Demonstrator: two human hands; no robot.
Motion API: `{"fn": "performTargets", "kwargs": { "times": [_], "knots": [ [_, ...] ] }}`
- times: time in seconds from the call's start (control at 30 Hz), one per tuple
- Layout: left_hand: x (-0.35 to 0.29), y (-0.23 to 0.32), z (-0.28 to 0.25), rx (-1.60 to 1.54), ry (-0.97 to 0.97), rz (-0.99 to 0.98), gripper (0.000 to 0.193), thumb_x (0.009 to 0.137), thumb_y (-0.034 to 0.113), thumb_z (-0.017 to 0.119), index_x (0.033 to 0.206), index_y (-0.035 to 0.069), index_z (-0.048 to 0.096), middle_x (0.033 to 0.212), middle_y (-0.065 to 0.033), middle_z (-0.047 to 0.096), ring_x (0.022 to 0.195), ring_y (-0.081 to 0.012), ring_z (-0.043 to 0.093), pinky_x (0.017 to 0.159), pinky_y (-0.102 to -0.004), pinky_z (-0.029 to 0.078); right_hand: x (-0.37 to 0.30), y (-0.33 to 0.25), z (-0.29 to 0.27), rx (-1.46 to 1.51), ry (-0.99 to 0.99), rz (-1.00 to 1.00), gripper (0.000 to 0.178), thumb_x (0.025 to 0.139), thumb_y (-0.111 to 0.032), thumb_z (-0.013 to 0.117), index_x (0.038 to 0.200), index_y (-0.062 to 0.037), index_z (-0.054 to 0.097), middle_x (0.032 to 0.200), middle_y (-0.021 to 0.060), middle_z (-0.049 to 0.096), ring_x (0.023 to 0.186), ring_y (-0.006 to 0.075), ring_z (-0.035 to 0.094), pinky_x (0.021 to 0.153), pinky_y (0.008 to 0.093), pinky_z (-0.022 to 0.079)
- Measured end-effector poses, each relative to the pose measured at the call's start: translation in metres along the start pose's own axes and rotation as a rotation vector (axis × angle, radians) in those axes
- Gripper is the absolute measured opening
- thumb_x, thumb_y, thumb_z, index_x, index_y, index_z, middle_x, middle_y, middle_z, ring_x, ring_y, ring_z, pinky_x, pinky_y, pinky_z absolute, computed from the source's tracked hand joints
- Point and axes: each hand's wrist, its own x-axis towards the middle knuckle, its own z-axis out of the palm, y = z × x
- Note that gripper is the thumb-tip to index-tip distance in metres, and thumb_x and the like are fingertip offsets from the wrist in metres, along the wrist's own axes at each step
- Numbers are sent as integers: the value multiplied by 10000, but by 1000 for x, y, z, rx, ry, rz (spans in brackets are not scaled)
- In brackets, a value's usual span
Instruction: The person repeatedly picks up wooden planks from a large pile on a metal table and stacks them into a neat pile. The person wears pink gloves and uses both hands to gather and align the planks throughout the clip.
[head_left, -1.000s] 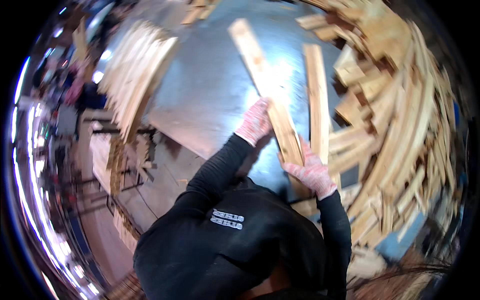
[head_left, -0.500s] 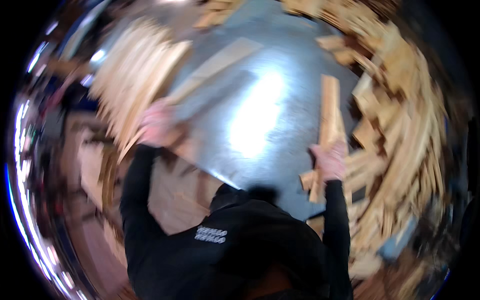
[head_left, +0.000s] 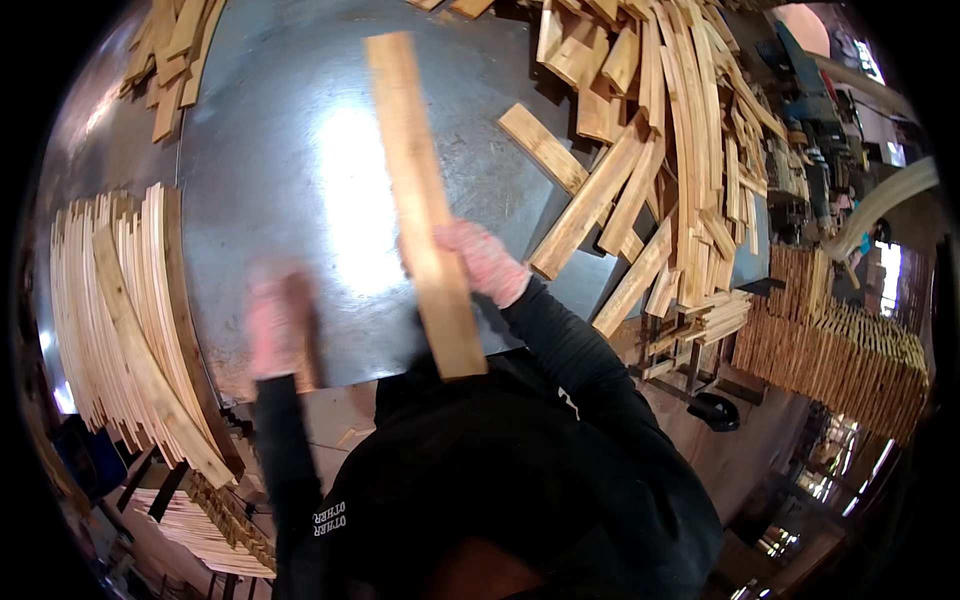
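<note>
Gripping w/ bent fingers, your R hand (head_left: 485,262) was closed round one plank (head_left: 415,170), nearer its near end, thumb over the top face & fingertips just showing past the L edge. Plank pointed away from you: far end well beyond the grip, above the metal table (head_left: 250,120); near end on your side of the grip, out past the table's front edge, by your dark top (head_left: 480,460). Couldn't tell if its underside touched the table or hung clear.

L hand (head_left: 278,315) was well left of the grip, apart from the plank, badly blurred; no plank showed in it, but couldn't say if its fingers were curled or spread.

Farther left of the grip stood a row of slats (head_left: 75,300) packed side by side, w/ a bowed slat (head_left: 140,345) aslant across them. Right of & beyond the grip lay a jumbled heap (head_left: 690,130), w/ a loose plank (head_left: 545,148) jutting from it.

Step in hand, prob.: handling a single plank one-handed. Next move, imo, called for a firm R hold, b/c the longer part lay beyond the grip & could've dipped; L hand brought in btwn grip & far end would've steadied it.
</note>
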Motion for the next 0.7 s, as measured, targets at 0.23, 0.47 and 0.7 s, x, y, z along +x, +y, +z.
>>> {"fn": "performTargets", "kwargs": {
  "times": [0.23, 0.47, 0.7],
  "knots": [
    [1, -79, 184, -560, -485, -254, 491, 880, 169, 717, 1297, 7, 514, 1088, -162, 613, 1026, -316, 629, 894, -470, 549, -15, -12, -166, -997, 1399, 351, 1148, 723, -456, 800, 1549, 32, 170, 1594, 300, 218, 1458, 426, 303, 1183, 453, 294],
    [-15, -108, 234, 531, -198, 24, 340, 869, 230, 742, 1094, -7, 648, 905, -107, 700, 766, -218, 661, 694, -348, 536, -119, 8, -125, -812, 756, 109, 1024, 728, -211, 700, 1583, -99, 148, 1579, 271, 238, 1347, 469, 440, 1087, 447, 430],
    [-8, -195, 303, 109, -367, -158, 396, 993, 315, 607, 1204, -19, 583, 1059, -167, 686, 976, -287, 687, 865, -405, 582, -116, 29, -171, -1229, 298, -280, 760, 872, -396, 675, 1502, -93, 378, 1454, 213, 482, 1251, 367, 546, 1008, 469, 472]
  ]
}}
